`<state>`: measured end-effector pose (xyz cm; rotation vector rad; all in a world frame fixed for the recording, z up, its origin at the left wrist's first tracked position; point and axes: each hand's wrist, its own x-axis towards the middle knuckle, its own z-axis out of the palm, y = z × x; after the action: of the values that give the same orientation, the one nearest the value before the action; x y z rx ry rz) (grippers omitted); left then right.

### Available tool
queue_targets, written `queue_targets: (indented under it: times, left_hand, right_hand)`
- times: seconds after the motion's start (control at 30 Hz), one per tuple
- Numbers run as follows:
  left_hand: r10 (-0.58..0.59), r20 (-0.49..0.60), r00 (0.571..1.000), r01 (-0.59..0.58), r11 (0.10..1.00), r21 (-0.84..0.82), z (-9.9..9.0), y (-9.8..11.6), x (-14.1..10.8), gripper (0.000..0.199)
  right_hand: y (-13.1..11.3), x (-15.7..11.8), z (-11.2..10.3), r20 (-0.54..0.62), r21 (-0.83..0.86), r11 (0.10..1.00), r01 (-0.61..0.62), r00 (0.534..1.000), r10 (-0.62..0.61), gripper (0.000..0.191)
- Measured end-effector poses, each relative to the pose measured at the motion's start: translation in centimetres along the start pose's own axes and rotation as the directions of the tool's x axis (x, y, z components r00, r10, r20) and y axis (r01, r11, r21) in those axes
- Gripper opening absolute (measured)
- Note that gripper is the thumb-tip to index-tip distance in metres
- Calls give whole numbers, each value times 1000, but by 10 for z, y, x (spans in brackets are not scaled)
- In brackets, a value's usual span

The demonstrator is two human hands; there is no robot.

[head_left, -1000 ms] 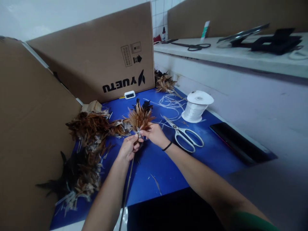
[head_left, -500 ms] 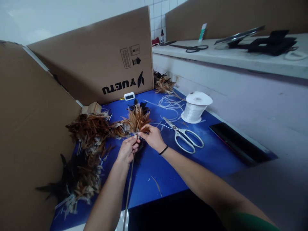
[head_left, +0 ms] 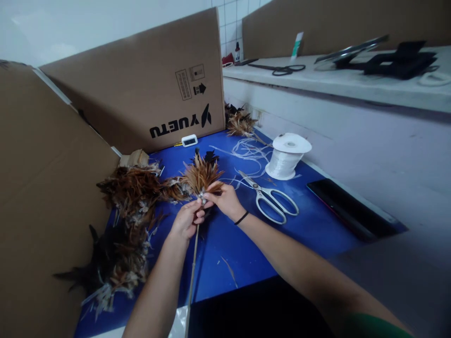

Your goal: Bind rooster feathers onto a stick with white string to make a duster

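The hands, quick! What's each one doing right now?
Left hand: closed, holding the stick just below the feathers.
Right hand: closed, pinching at the base of the feathers.

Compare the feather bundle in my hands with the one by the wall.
Left hand and right hand hold the near bundle at its base; neither touches the far bundle. The near bundle appears larger, the far bundle smaller, beside the cardboard box. Both mix brown and black feathers.

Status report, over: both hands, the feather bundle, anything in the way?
Left hand closed on stick. Right hand pinching at base of feather bundle. Scissors apart, to the right; nothing blocking.
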<state>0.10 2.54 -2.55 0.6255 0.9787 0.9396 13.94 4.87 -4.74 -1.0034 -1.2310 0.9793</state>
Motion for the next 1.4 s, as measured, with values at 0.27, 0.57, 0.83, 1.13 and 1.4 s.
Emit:
queue_targets:
  times: [0.27,0.57,0.83,1.13,1.4]
  left_hand:
    - [22,13,1000,-21,999,-49,0,1,0,16]
    - [72,-46,996,-74,996,-51,1,4,-1,12]
    - [112,-97,989,-118,991,-55,0,4,0,16]
    - [235,-80,969,-222,965,140,7,-2,-1,30]
    - [311,-113,944,-269,920,284,13,-7,1,35]
  right_hand:
    - [-2,0,-1,30,-71,996,48,998,-46,14]
    - [-4,-7,2,117,-7,991,-131,984,131,38]
    - [-11,-11,-1,232,-264,952,-154,948,217,13]
    - [-22,-6,2,143,-474,880,6,987,71,20]
    - [-12,6,-5,161,-371,924,-96,973,166,14]
